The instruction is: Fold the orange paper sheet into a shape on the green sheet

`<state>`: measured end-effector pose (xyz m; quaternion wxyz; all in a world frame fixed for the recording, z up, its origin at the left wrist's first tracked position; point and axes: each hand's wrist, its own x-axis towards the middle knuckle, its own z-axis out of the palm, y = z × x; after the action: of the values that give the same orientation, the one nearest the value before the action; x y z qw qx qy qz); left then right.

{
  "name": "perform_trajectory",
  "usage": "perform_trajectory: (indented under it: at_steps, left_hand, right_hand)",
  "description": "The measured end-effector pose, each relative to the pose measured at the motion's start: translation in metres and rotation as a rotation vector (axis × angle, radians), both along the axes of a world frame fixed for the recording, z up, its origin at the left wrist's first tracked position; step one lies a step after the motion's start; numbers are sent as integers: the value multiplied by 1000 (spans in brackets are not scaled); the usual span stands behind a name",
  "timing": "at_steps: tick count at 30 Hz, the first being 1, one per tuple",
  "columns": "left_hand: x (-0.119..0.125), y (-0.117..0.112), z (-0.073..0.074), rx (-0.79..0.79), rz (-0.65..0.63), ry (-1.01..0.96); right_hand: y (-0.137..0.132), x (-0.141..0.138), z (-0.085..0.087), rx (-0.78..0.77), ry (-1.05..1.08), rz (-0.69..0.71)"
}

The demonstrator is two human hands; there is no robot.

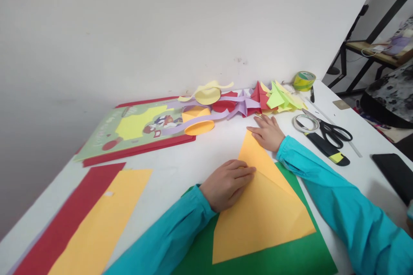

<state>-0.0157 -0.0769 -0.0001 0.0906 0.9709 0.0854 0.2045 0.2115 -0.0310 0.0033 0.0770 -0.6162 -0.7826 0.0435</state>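
Two hands press flat on one folded orange paper triangle [261, 206], which lies on one green paper sheet [290, 258].
Head view: the triangle's long axis runs near to far, with the apex pointing towards the wall. The left hand [227, 182], fingers together, flattens the left edge. The right hand [267, 132], fingers spread, pins the apex. The bottom frame edge cuts off the green sheet.

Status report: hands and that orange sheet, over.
Left hand pressing the fold of the orange sheet. Right hand flat on its top corner. Sheet lies on green paper. Scissors and tape ring off right, apart.

Orange paper [258, 210] on green sheet [290, 258]; teal sleeves [338, 202].
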Motion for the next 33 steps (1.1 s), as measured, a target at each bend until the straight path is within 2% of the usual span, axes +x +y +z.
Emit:
perform_trajectory:
  at_steps: [2,5,14,19,26,33]
  left_hand:
    - [2,4,5,-3,26,3]
    - [9,13,9,40,160,59]
    - [44,36,8,158,456,275]
    - [56,47,11,152,503,289]
    - [56,46,7,160,491,238]
    - [59,54,9,100,515,256]
  right_hand:
    - [0,0,0,1,5,0]
    - [0,0,-1,13,21,3]
    - [0,-1,-1,12,38,7]
    - [1,0,-1,6,33,6]
    - [1,0,-2,22,23,-10]
    - [0,-1,0,28,30,1]
